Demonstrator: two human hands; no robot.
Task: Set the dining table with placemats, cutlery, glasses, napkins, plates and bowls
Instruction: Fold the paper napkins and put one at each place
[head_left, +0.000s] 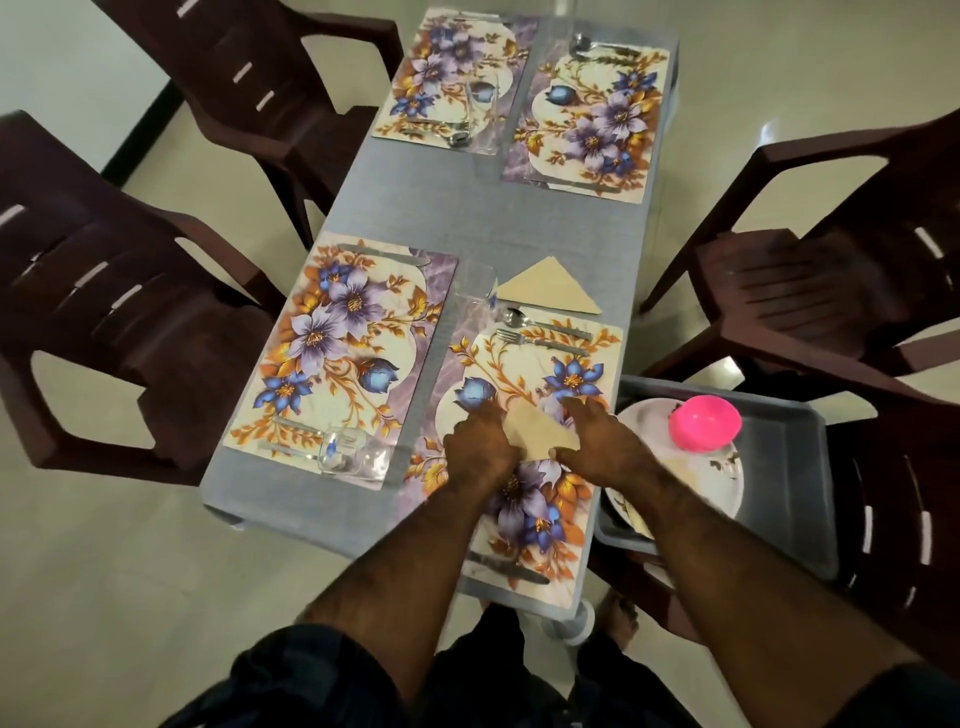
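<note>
Both hands, left hand (480, 441) and right hand (602, 447), grasp a beige napkin (540, 431) over the near placemat (524, 415). Placemats, cutlery and glasses are down on the bench (467, 208); plates (691, 467) and pink bowl (705, 422) wait in the tray (789, 467).

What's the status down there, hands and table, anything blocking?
Left hand and right hand both on beige napkin, folding it over near placemat. One folded napkin already laid. Plates and pink bowl wait in grey tub. Nothing blocking.

We see one head-worn view, looking steeply down from close above the near end of the counter (483, 218).
</note>
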